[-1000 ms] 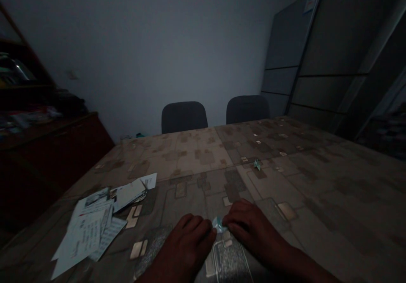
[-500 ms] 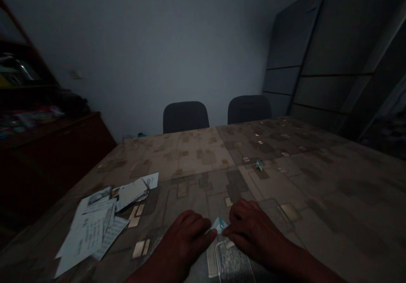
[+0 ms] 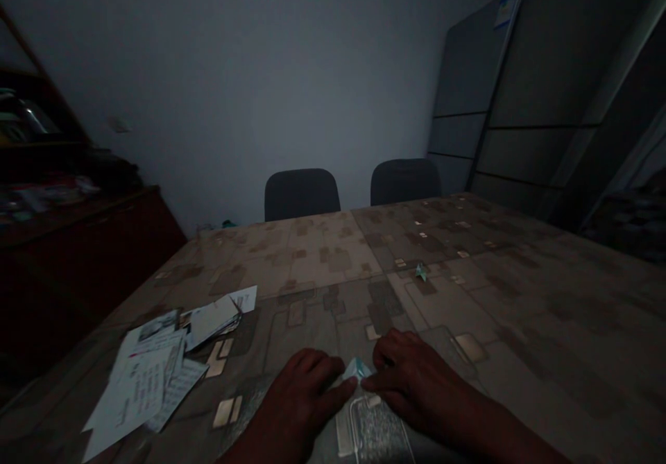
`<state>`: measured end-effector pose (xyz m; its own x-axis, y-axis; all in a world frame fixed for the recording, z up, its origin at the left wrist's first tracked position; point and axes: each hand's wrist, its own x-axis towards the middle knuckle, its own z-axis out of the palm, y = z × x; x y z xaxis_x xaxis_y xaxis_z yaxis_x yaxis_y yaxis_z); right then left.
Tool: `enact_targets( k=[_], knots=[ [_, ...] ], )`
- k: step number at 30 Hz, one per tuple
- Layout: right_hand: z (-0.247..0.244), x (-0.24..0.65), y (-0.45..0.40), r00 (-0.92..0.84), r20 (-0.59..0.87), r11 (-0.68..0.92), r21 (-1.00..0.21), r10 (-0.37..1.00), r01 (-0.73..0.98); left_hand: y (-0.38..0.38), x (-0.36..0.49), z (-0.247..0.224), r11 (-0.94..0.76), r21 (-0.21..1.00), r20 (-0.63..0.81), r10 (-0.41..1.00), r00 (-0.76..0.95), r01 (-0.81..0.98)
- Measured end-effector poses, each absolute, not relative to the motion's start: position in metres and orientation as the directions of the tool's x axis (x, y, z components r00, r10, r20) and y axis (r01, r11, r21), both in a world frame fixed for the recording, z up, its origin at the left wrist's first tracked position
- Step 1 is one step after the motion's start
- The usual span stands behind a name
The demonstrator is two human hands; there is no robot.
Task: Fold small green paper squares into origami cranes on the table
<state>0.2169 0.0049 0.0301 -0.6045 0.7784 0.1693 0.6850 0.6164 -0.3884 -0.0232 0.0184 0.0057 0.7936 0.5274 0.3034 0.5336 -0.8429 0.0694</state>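
Note:
A small piece of folded paper (image 3: pixel 356 367), pale blue and white with a pointed top, lies on the table between my hands. My left hand (image 3: pixel 306 394) grips its left side with curled fingers, the thumb pressed at the lower edge. On the other side, my right hand (image 3: pixel 411 377) pinches the right edge between thumb and fingers. Both thumb tips nearly meet in front of the paper. Farther off on the table stands a small greenish folded paper figure (image 3: pixel 421 272), touched by neither hand.
Loose printed sheets (image 3: pixel 138 381) and a stack of cards or papers (image 3: pixel 213 320) lie at the left. A patterned cloth (image 3: pixel 322 266) covers the table. Two dark chairs (image 3: pixel 302 193) stand behind it, with a cabinet (image 3: pixel 78 242) left and a tall grey fridge-like unit (image 3: pixel 460 82) right.
The view has shifted slightly, so everything sits a little further left. Both hands keep their hold on the folded paper, with hardly any movement of the fingers.

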Motion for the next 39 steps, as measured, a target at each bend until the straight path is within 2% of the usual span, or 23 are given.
enact_targets(
  k=[4,6,8,11,13,20,26,28,33,35,36,38,39],
  knots=[
    [0.029,0.212,0.005,-0.572,0.195,0.597,-0.403,0.797,0.694,0.016,-0.013,0.009,-0.823,0.011,0.307,0.544,0.781,0.568],
    [0.025,0.21,0.008,-0.543,0.211,0.575,-0.444,0.813,0.687,0.015,-0.011,0.01,-0.829,0.028,0.325,0.536,0.779,0.558],
    [0.021,0.208,0.012,-0.494,0.218,0.528,-0.522,0.842,0.67,0.015,-0.013,0.011,-0.806,0.181,0.36,0.588,0.725,0.564],
    [0.015,0.206,0.017,-0.356,0.239,0.425,-0.617,0.903,0.662,0.017,-0.018,0.015,-0.62,0.501,0.325,0.782,0.532,0.604],
    [0.011,0.204,0.017,-0.306,0.247,0.392,-0.626,0.919,0.674,0.019,-0.018,0.016,-0.516,0.587,0.276,0.852,0.445,0.624],
    [0.001,0.197,0.015,-0.426,0.27,0.498,-0.591,0.864,0.635,0.024,-0.011,0.008,-0.437,0.69,0.219,0.886,0.409,0.577],
    [0.008,0.199,0.018,-0.5,0.34,0.604,-0.464,0.797,0.647,0.021,-0.012,0.016,-0.399,0.716,0.201,0.904,0.377,0.573],
    [0.01,0.2,0.019,-0.516,0.379,0.639,-0.406,0.768,0.653,0.021,-0.009,0.019,-0.369,0.758,0.181,0.911,0.37,0.537],
    [0.017,0.201,0.021,-0.524,0.498,0.703,-0.295,0.691,0.647,0.025,0.008,0.021,-0.112,0.945,0.022,0.959,0.283,0.308],
    [0.02,0.202,0.02,-0.507,0.534,0.722,-0.341,0.676,0.602,0.028,0.013,0.021,-0.01,0.975,-0.04,0.975,0.219,0.22],
    [0.021,0.203,0.02,-0.481,0.539,0.713,-0.406,0.692,0.571,0.029,0.015,0.021,0.019,0.98,-0.059,0.978,0.199,0.197],
    [0.023,0.203,0.019,-0.343,0.498,0.604,-0.631,0.796,0.487,0.03,0.018,0.022,0.038,0.986,-0.065,0.984,0.165,0.165],
    [0.024,0.202,0.018,-0.247,0.427,0.494,-0.762,0.87,0.419,0.03,0.018,0.022,0.036,0.989,-0.057,0.988,0.143,0.143]
  ],
)
